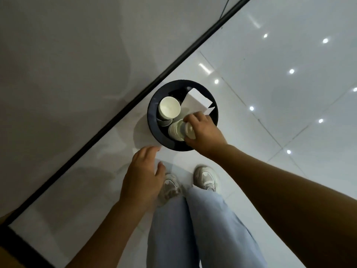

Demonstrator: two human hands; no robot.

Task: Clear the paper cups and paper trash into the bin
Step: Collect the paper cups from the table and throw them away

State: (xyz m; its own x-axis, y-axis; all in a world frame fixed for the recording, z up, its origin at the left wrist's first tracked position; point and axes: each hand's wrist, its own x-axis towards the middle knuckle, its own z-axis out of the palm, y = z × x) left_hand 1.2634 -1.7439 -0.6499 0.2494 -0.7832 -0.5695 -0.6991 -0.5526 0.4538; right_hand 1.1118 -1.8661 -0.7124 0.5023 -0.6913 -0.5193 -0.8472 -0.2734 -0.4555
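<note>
A round black bin point(152, 120) stands on the white floor by the wall. Inside it sit a stack of white paper cups point(169, 108) at the left, another cup stack point(174, 130) at the near side, and folded white paper point(197, 100) at the back right. My right hand point(202, 132) is over the bin's near right rim and grips a white paper cup point(189, 130) lying on its side above the near stack. My left hand point(143, 175) hovers just short of the bin, fingers relaxed and holding nothing.
A black baseboard strip point(135, 97) runs diagonally where the grey wall meets the glossy tiled floor point(289, 113). My feet in pale sneakers point(205, 177) and light blue trousers point(193, 229) stand just before the bin.
</note>
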